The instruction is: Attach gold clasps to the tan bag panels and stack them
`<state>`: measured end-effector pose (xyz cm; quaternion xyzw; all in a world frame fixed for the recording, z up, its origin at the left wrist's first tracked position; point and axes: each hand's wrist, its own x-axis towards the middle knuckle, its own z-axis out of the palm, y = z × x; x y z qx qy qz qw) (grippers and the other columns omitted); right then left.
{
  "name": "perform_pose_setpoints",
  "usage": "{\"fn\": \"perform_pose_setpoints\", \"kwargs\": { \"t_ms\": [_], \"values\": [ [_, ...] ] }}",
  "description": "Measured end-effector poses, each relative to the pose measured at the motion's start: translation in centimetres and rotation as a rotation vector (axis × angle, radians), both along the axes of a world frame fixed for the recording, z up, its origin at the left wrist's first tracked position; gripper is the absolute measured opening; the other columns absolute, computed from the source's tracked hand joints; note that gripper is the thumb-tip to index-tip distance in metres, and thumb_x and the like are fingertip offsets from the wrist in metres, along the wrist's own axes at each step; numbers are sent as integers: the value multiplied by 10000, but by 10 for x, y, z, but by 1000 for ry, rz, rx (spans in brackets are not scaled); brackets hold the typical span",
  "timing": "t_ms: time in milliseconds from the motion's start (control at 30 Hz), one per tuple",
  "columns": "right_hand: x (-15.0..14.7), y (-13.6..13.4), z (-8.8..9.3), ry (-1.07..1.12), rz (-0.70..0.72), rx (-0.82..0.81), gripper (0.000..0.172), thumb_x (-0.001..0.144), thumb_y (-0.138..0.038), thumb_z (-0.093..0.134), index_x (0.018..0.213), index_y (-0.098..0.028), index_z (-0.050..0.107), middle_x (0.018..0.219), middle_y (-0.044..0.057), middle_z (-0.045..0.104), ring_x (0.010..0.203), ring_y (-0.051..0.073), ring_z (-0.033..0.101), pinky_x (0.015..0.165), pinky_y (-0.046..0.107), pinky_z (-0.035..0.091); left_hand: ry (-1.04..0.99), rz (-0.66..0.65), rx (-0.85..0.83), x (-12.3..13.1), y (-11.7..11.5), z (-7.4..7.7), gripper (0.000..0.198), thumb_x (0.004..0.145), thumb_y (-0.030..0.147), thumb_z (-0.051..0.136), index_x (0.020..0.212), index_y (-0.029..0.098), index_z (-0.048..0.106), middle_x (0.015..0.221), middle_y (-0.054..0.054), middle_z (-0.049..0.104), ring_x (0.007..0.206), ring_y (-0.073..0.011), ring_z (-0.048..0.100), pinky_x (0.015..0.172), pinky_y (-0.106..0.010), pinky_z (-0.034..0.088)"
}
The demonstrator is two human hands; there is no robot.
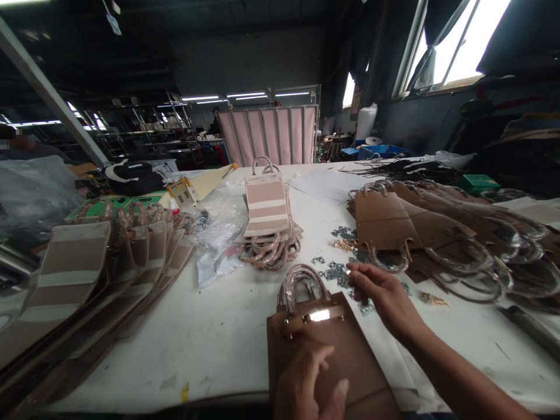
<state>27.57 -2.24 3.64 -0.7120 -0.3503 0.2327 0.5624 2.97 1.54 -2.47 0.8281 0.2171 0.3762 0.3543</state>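
Note:
A brown handbag panel (324, 356) lies at the table's near edge, its handles (301, 286) wrapped in clear film and a shiny metal plate (318, 315) across its upper part. Over the lower part of this panel is my left hand (308, 379), fingers apart and holding nothing; whether it touches the leather is unclear. My right hand (382, 291) is to the right of the handles, thumb and fingers pinched together. A tiny bright spot shows at its fingertips, too small to name. Flat grey metal pieces (335, 273) are scattered beside those fingertips, with small gold-coloured fittings (345, 244) just behind.
Brown handled panels (385, 219) are heaped on the right, near more gold fittings (433, 300). Striped-back panels (79, 256) overlap on the left. Another stack (266, 204) stands mid-table beside a crumpled plastic bag (221, 251). A green box (479, 184) sits far right.

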Motion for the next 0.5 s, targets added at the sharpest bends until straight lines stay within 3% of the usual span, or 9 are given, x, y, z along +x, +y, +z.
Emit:
{"fn": "perform_pose_setpoints", "kwargs": {
  "t_ms": [133, 233, 367, 500],
  "values": [
    [-84, -55, -7, 320, 20, 148, 474, 868, -638, 778, 1037, -195, 783, 740, 47, 708, 659, 221, 641, 607, 310, 533, -74, 55, -109, 3, -19, 29, 548, 847, 185, 746, 1363, 294, 596, 1215, -72, 728, 948, -215, 736, 815, -330, 658],
    [-121, -72, -13, 371, 19, 164, 449, 868, -647, 775, 962, -208, 783, 889, 74, 750, 792, 252, 686, 731, 329, 579, -110, 23, -125, -1, -30, 42, 444, 882, 136, 732, 1289, 294, 654, 1148, -53, 753, 969, -211, 745, 830, -313, 655],
    [-132, -85, -6, 345, 139, 136, 430, 917, -627, 735, 998, -209, 796, 896, 67, 738, 808, 240, 662, 813, 337, 572, -119, 27, -109, -14, -36, 50, 278, 926, 144, 722, 1162, 291, 721, 1020, -8, 772, 895, -170, 746, 795, -263, 640],
    [-130, -95, 3, 521, 259, 157, 403, 930, -580, 756, 1083, -210, 799, 871, 48, 729, 788, 204, 646, 775, 300, 553, -100, 7, -229, -25, -39, 54, 248, 974, 203, 677, 1203, 279, 732, 1068, -26, 772, 877, -166, 759, 768, -252, 645]
  ]
}}
